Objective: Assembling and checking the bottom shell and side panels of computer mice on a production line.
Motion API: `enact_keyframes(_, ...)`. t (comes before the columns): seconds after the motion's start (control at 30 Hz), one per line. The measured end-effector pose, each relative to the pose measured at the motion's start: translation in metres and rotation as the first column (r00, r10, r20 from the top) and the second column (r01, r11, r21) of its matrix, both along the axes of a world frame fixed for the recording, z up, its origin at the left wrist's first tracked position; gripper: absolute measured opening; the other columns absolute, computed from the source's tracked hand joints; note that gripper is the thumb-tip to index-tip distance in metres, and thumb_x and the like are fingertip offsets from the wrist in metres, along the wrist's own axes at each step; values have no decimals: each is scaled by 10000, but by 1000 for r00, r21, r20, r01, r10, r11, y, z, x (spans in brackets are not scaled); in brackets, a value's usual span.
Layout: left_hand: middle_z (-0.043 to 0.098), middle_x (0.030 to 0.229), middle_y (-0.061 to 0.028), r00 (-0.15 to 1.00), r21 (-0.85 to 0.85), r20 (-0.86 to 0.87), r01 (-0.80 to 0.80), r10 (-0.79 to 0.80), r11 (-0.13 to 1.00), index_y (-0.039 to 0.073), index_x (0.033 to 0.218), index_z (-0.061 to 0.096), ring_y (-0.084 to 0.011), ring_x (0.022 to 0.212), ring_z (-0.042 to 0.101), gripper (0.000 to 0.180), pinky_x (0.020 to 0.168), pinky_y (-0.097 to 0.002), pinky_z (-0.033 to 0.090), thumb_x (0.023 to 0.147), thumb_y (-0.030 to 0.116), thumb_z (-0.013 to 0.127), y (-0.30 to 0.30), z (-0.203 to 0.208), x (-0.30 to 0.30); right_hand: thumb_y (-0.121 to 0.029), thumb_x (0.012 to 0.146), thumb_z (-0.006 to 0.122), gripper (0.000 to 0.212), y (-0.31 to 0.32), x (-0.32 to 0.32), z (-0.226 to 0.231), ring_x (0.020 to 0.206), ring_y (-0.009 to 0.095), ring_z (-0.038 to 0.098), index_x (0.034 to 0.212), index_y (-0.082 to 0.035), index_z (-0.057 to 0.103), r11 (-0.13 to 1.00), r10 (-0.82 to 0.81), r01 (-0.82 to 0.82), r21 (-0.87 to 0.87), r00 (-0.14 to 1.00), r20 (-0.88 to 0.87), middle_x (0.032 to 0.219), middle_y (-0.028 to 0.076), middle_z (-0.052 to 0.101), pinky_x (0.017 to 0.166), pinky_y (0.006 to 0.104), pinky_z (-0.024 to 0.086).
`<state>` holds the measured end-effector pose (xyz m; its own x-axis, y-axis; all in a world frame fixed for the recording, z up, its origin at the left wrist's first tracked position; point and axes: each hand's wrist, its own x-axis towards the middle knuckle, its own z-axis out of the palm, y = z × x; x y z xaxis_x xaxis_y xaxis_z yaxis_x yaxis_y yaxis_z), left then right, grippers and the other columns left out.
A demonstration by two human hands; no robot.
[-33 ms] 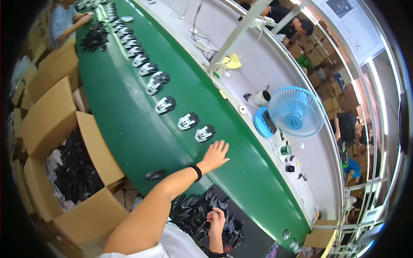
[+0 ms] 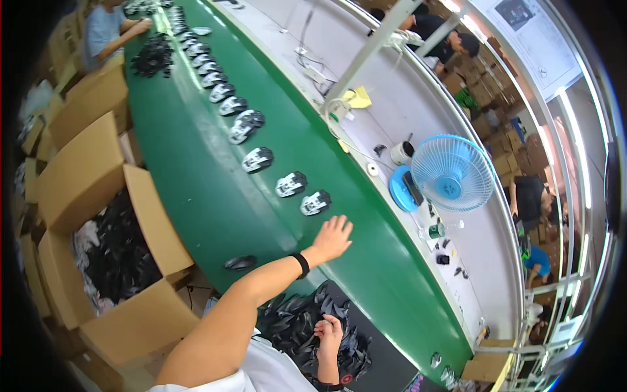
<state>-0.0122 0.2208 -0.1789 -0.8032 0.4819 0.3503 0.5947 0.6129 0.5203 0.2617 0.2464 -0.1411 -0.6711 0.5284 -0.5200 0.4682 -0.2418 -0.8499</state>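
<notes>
My left hand reaches over the green belt, palm down with its fingers stretched out and nothing seen in it. Just beyond its fingertips lies the nearest black-and-white shell, shaped like a computer mouse. Similar shells run in a line toward the far left, spaced wider at the near end. My right hand hovers at a heap of thin, curved black plastic pieces on a dark mat. Its fingers are curled in; what they hold, if anything, is hidden. One dark shell-like piece lies left of my left forearm.
An open cardboard box of black parts stands left of the belt. A blue fan and small items occupy the white ledge along the right. A co-worker sits at the far left by another black heap.
The whole view has shifted slightly, so the belt and shells appear a little further right. My left hand's fingers look slightly closer together. My right hand stays in place.
</notes>
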Motion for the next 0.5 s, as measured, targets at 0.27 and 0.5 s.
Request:
enact_keyframes(0.27,608,942,-126,850,565,-111,481,-516,671,-12,981,598,-290,807,597,178,690,-377,487,846,78,525,-145,263,189,-169,907,549,140,-16,10,-9,610,95,528,983,-52,559,926,316,-354,-135,918,-238,720,26,577,552,203,411)
enact_keyframes(0.5,573,866,-121,849,549,-334,528,-408,648,-59,998,630,-195,691,551,263,601,-301,440,802,101,558,-184,339,299,-118,895,524,134,-67,26,5,592,66,482,998,-35,547,866,407,-463,-192,873,-269,712,16,565,553,190,386)
